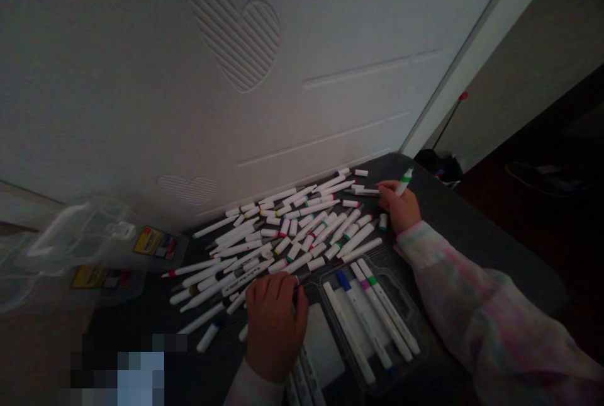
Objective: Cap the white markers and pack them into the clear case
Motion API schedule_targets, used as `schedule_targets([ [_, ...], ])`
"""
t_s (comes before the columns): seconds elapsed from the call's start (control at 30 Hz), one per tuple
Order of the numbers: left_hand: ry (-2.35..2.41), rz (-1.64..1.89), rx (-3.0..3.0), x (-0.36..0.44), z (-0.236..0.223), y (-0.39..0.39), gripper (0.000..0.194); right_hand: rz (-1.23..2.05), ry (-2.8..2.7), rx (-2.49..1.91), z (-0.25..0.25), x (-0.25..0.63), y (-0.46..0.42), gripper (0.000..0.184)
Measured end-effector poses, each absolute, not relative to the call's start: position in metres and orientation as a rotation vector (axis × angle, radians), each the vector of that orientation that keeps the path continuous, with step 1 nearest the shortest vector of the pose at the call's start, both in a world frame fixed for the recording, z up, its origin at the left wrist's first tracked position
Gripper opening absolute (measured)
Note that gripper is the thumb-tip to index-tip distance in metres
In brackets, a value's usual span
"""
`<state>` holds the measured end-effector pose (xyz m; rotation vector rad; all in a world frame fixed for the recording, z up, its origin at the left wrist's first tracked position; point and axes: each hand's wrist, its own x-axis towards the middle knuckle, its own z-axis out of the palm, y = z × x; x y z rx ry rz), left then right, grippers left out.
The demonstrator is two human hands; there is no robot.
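Note:
A white marker with a green band and green tip [404, 180] stands upright in my right hand [400, 206], its fingers closed around it. This hand is at the far right end of a heap of loose white markers and caps [302, 230]. My left hand [276, 324] rests at the near edge of the heap, fingers curled down and together. A dark-tipped marker end [302, 277] shows beside its fingers, but what they grip is hidden. To its right, a clear plastic case [410, 305] holds several markers in a row.
Clear plastic lids with yellow labels [155, 243] stand at the left of the dark table [472, 261]. A white panel with embossed hearts [330, 34] rises behind the heap. More markers [306, 376] lie below my left hand. Dark items [438, 163] are beyond the table's far right corner.

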<state>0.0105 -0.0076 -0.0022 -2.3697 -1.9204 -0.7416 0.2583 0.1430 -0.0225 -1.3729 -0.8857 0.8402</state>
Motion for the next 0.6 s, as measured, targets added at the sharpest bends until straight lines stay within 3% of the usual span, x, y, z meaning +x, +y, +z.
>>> schedule_targets([
  [0.6, -1.960, -0.761, -2.355, 0.0105, -0.0041, -0.0087, 0.010, 0.871, -0.856, -1.374, -0.0150, 0.2543, 0.1397, 0.017],
])
